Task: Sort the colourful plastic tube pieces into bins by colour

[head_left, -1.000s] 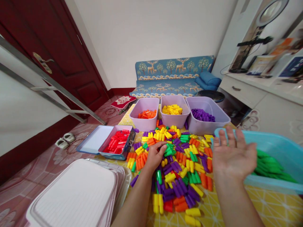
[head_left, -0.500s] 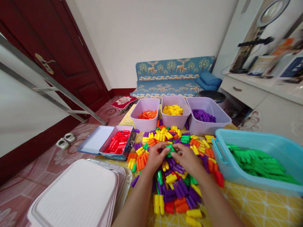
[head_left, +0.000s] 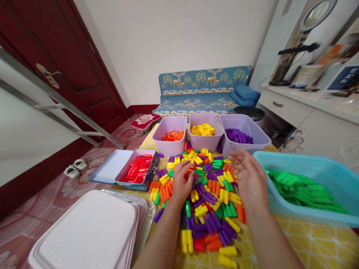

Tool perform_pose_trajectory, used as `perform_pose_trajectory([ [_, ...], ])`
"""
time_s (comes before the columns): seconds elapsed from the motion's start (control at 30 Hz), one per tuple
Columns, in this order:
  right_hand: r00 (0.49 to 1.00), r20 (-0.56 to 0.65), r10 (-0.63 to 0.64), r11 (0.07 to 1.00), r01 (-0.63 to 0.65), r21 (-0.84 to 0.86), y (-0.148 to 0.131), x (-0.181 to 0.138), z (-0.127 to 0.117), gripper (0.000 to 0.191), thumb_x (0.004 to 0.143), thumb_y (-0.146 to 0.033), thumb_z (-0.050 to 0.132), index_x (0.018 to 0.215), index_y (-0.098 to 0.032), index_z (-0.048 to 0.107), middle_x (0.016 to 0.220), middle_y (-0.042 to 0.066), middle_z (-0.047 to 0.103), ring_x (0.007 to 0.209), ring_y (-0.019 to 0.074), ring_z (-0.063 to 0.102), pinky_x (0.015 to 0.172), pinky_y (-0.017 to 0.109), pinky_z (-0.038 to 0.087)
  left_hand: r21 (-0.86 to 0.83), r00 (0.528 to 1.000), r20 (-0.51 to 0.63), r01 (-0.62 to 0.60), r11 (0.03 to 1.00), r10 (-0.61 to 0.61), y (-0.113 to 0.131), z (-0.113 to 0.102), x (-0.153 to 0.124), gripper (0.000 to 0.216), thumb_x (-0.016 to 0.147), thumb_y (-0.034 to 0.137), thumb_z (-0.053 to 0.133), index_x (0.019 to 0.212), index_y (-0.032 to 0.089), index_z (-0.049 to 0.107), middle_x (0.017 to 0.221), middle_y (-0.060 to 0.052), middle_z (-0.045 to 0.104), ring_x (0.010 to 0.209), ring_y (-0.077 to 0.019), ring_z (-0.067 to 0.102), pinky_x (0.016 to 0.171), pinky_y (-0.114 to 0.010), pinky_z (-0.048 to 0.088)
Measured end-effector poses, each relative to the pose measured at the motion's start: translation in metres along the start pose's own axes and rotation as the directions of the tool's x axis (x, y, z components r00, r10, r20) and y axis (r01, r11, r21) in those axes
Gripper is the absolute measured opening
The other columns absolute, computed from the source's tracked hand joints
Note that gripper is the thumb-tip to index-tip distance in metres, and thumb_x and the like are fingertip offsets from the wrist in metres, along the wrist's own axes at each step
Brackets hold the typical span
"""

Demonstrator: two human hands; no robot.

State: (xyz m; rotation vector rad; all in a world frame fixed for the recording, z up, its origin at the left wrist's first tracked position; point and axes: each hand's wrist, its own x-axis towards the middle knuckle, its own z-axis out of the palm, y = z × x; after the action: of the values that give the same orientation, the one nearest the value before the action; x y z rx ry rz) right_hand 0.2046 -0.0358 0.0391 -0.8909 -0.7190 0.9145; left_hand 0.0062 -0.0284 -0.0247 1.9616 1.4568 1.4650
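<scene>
A heap of small plastic pieces (head_left: 209, 209) in purple, yellow, orange, green and red covers the yellow cloth in front of me. My left hand (head_left: 181, 185) lies on the heap's left side, fingers stretched forward and touching orange and green pieces. My right hand (head_left: 249, 181) hovers over the heap's right side, beside the left end of a light blue basin (head_left: 308, 158) that holds green pieces (head_left: 297, 186). Its fingers are spread and I see nothing in them.
Three lilac bins stand behind the heap: orange pieces (head_left: 173, 135), yellow pieces (head_left: 202, 129), purple pieces (head_left: 238, 135). A tin of red pieces (head_left: 138, 167) sits left, with a stack of white lidded boxes (head_left: 89, 228) near me. A ladder, door and sofa lie beyond.
A second ago my right hand was open by the basin. It joined my left hand at a green piece in the heap, then swung right toward the basin again. The left hand stayed on the heap.
</scene>
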Motion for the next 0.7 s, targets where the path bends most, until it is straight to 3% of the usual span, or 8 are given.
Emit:
perform_pose_trajectory([
  [0.1,0.992,0.122,0.035,0.885,0.026,-0.465,0.027,0.003,-0.006,0.053,0.076,-0.041,0.062,0.122,-0.016,0.051,0.109,0.014,0.065,0.1,0.0253,0.063,0.089,0.045,0.048,0.177,0.997,0.079,-0.007,0.984,-0.008,-0.002,0.0,0.007,0.042,0.084,0.026,0.058,0.126,0.024,0.056,0.141,-0.009,0.044,0.131,-0.0248,0.041,0.109,-0.042,0.034],
  [0.2,0.965,0.258,-0.043,0.509,0.244,-0.826,0.045,0.003,-0.011,0.065,0.076,-0.032,0.059,0.134,-0.01,0.042,0.123,0.02,0.058,0.116,0.0313,0.053,0.1,0.05,0.039,0.331,0.975,0.21,0.0,0.944,-0.074,-0.002,0.001,0.021,0.064,0.077,0.029,0.065,0.137,0.025,0.045,0.149,-0.01,0.033,0.137,-0.0296,0.031,0.111,-0.046,0.031],
  [0.27,0.942,0.332,-0.043,0.243,0.333,-0.911,0.047,0.001,-0.013,0.066,0.078,-0.028,0.056,0.138,-0.008,0.039,0.132,0.022,0.051,0.126,0.0338,0.044,0.105,0.051,0.033,0.416,0.947,0.295,-0.009,0.909,-0.125,-0.001,0.002,0.03,0.068,0.073,0.03,0.068,0.137,0.025,0.045,0.149,-0.011,0.034,0.136,-0.0319,0.033,0.11,-0.048,0.031],
  [0.37,0.928,0.366,0.074,0.04,0.364,-0.931,0.042,-0.001,-0.016,0.06,0.082,-0.03,0.054,0.137,-0.009,0.043,0.137,0.022,0.047,0.13,0.0348,0.039,0.104,0.051,0.033,0.499,0.909,0.381,-0.048,0.865,-0.169,0.003,0.002,0.041,0.057,0.074,0.03,0.066,0.13,0.025,0.054,0.142,-0.01,0.043,0.125,-0.0318,0.045,0.105,-0.047,0.036],
  [0.47,0.901,0.383,0.204,-0.009,0.393,-0.92,0.037,0.002,-0.024,0.054,0.083,-0.031,0.055,0.132,-0.009,0.051,0.136,0.022,0.049,0.128,0.0351,0.041,0.103,0.05,0.035,0.492,0.89,0.431,-0.094,0.866,-0.148,0.008,-0.001,0.041,0.043,0.075,0.024,0.063,0.118,0.026,0.062,0.127,-0.007,0.056,0.113,-0.0276,0.052,0.1,-0.042,0.041],
  [0.53,0.88,0.409,0.243,0.018,0.417,-0.909,0.036,0.004,-0.029,0.052,0.081,-0.029,0.056,0.13,-0.01,0.053,0.133,0.02,0.051,0.126,0.0343,0.044,0.104,0.048,0.035,0.439,0.876,0.47,-0.131,0.889,-0.103,0.011,-0.003,0.035,0.034,0.075,0.02,0.062,0.109,0.025,0.067,0.118,-0.007,0.06,0.11,-0.0259,0.053,0.098,-0.04,0.043],
  [0.6,0.858,0.443,0.259,0.111,0.429,-0.896,0.038,0.005,-0.032,0.053,0.079,-0.026,0.058,0.13,-0.013,0.053,0.129,0.018,0.054,0.124,0.0313,0.047,0.103,0.045,0.036,0.383,0.874,0.481,-0.146,0.912,-0.062,0.013,-0.004,0.026,0.032,0.075,0.013,0.058,0.103,0.024,0.069,0.114,-0.007,0.061,0.11,-0.0247,0.053,0.097,-0.04,0.043],
  [0.7,0.822,0.487,0.296,0.33,0.39,-0.86,0.046,0.001,-0.027,0.057,0.073,-0.022,0.062,0.129,-0.017,0.052,0.125,0.013,0.056,0.119,0.0265,0.052,0.102,0.042,0.039,0.287,0.892,0.451,-0.108,0.952,-0.035,0.011,-0.004,0.015,0.042,0.071,0.004,0.054,0.107,0.022,0.067,0.112,-0.008,0.061,0.109,-0.0229,0.053,0.097,-0.038,0.044],
])
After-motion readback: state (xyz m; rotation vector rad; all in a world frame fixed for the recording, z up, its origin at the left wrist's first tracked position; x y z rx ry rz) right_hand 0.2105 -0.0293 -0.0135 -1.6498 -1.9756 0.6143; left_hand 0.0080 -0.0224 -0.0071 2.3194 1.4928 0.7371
